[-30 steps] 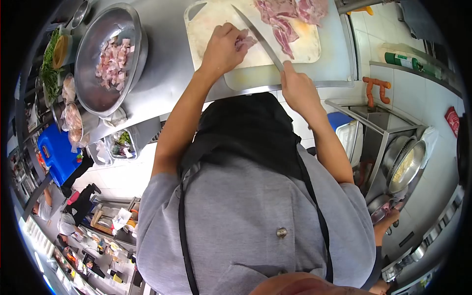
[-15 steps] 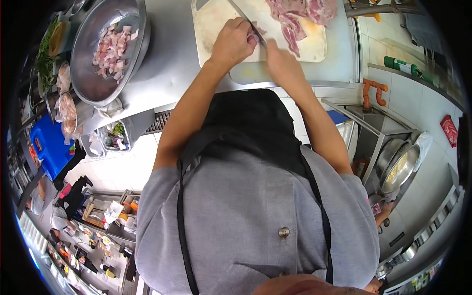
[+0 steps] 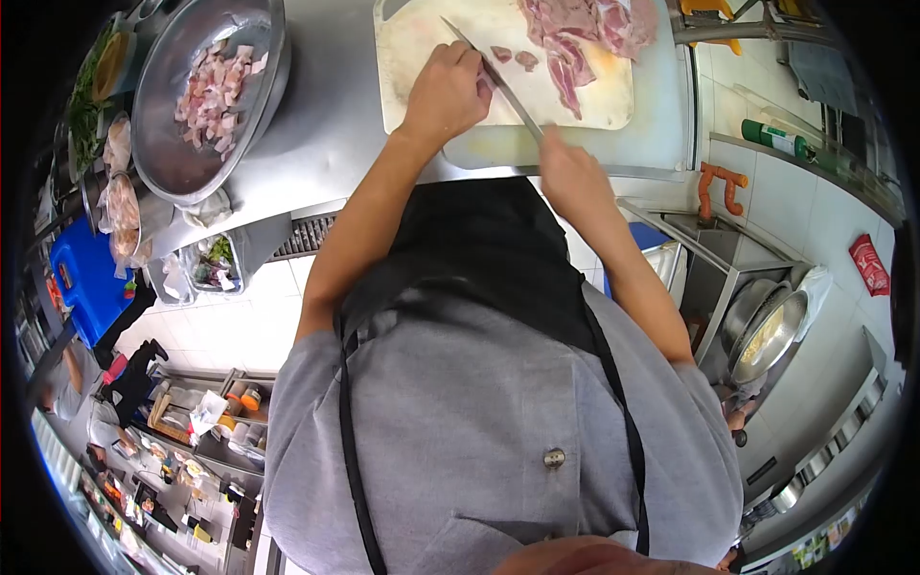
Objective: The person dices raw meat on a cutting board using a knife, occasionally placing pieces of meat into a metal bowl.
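Observation:
My right hand (image 3: 573,174) is closed round the handle of a kitchen knife (image 3: 508,93), whose blade slants up and left across the white cutting board (image 3: 412,53). On the board, my left hand (image 3: 447,88) has its fingers curled over a piece of raw meat (image 3: 484,93), mostly hidden, right beside the blade. Two small cut meat pieces (image 3: 526,60) lie on the blade's other side. Larger slabs of raw meat (image 3: 570,53) rest at the board's upper right.
A steel bowl (image 3: 158,144) holding diced meat (image 3: 216,96) stands on the steel counter (image 3: 326,86) to the left. Bagged food (image 3: 123,206) and a blue container (image 3: 91,287) are further left. Steel pans (image 3: 767,335) stand at right. Other people are in the background at left.
My right hand has drawn the knife back toward me and right. My left hand has shifted slightly left. Two cut pieces now show plainly beyond the blade.

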